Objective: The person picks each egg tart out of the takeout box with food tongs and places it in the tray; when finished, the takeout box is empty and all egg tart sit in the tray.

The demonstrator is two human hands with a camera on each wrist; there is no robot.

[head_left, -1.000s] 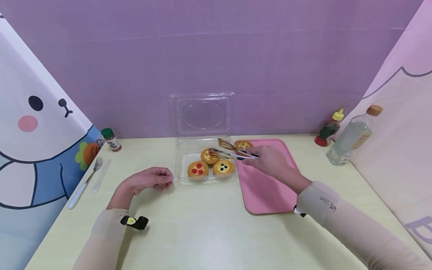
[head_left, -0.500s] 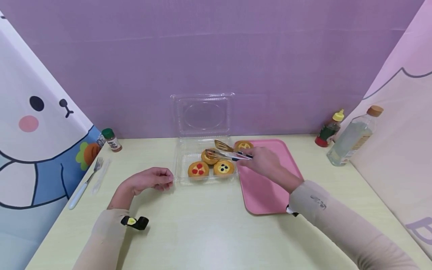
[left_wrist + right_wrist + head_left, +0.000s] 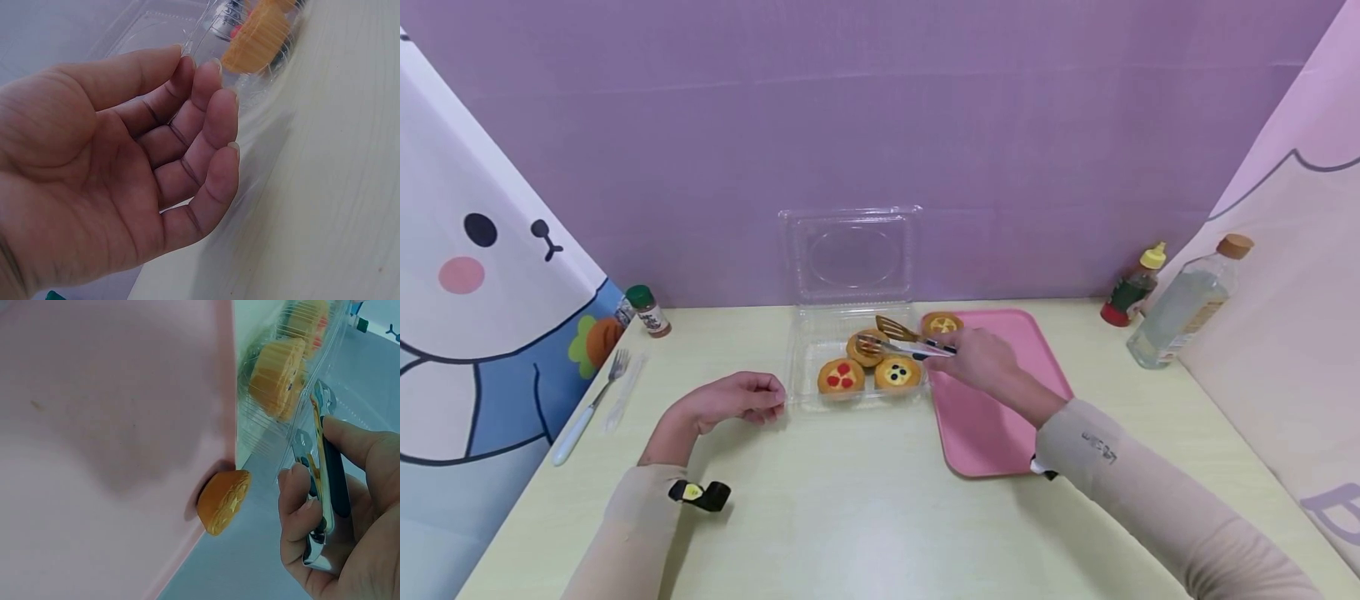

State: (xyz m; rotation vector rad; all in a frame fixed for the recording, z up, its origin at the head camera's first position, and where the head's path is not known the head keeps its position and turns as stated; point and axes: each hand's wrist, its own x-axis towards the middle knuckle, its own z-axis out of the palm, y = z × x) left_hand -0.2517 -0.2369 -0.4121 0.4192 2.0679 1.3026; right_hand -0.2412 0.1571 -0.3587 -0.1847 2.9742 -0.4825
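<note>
My left hand [image 3: 737,397] is at the left front corner of a clear plastic clamshell box [image 3: 805,337], thumb and index fingertip pinching its edge in the left wrist view. My right hand [image 3: 981,360] grips metal tongs [image 3: 329,472] with dark handles, its fingers curled round them. Their slotted ends [image 3: 892,326] stand apart over the box, one end overlapping the rear tart [image 3: 859,353]. In front of that sit a red-topped tart [image 3: 840,378] and a tart with dark berries [image 3: 898,373]. Another tart [image 3: 942,322] rests at the pink tray's far left corner.
The pink tray [image 3: 985,433] lies right of the box, beneath my right forearm. The raised lid [image 3: 853,258] stands behind. A sauce bottle [image 3: 1129,292] and a corked bottle [image 3: 1183,308] are back right. At left are a green-capped jar [image 3: 649,312], a fork [image 3: 583,421] and a wrapped utensil [image 3: 625,392].
My right hand has moved left with the tongs, bringing their ends farther over the rear tart. My left hand has stayed at the box's corner.
</note>
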